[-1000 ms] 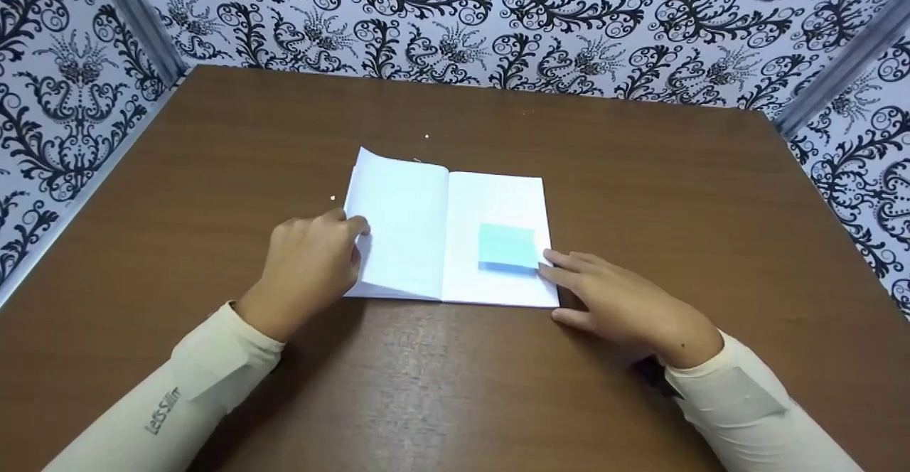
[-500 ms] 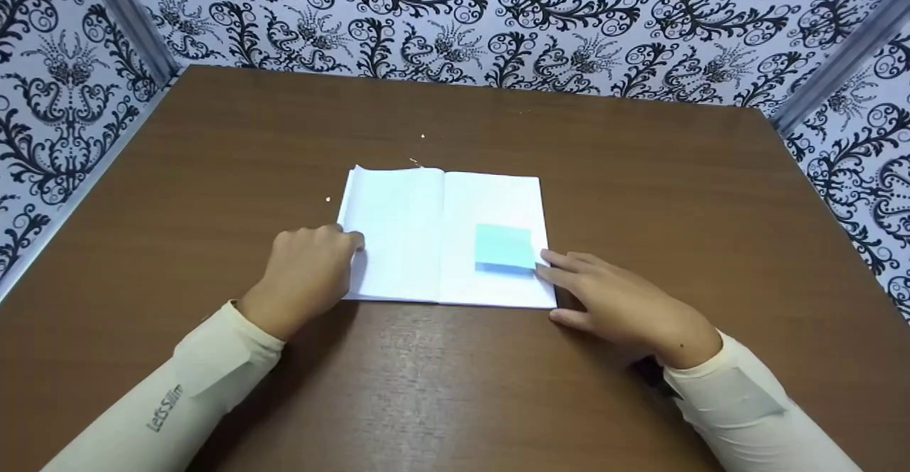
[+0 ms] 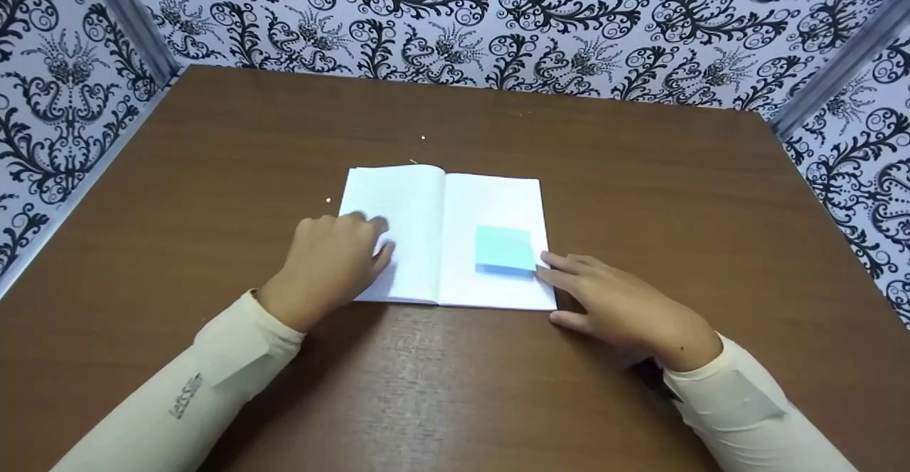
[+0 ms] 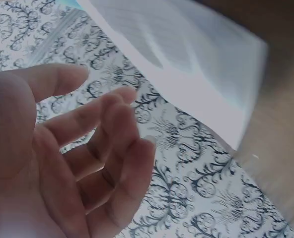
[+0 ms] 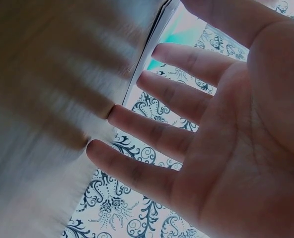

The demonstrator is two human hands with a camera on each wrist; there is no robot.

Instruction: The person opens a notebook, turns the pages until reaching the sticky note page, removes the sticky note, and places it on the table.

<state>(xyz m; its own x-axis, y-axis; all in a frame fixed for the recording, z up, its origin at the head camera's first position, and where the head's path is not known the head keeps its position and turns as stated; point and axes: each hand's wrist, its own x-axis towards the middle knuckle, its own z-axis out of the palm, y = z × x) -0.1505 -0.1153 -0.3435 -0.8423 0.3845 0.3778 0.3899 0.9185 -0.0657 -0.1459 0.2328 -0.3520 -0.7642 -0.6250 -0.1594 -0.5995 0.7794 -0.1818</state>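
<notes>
An open notebook (image 3: 490, 198) with blank white pages lies on the brown table. A light-blue pad of sticky notes (image 3: 505, 247) sits on its right page, towards the outer edge. My left hand (image 3: 338, 255) is over the outer part of the left page, thumb and index finger apart. In the left wrist view, that hand's fingers (image 4: 124, 119) are loosely bent with nothing between them, and the page (image 4: 211, 74) is beyond them. My right hand (image 3: 615, 298) rests at the notebook's right edge; the right wrist view shows its fingers (image 5: 152, 129) straight and spread, tips at the table surface.
The wooden table (image 3: 455, 387) runs back to walls of black-and-white patterned paper (image 3: 448, 31). Small pale specks (image 3: 423, 137) lie behind and left of the notebook. Light sleeves cover both forearms.
The lifted left page has come down flat. My left hand has let go of its outer edge and shifted right over the page. The right hand has stayed in place.
</notes>
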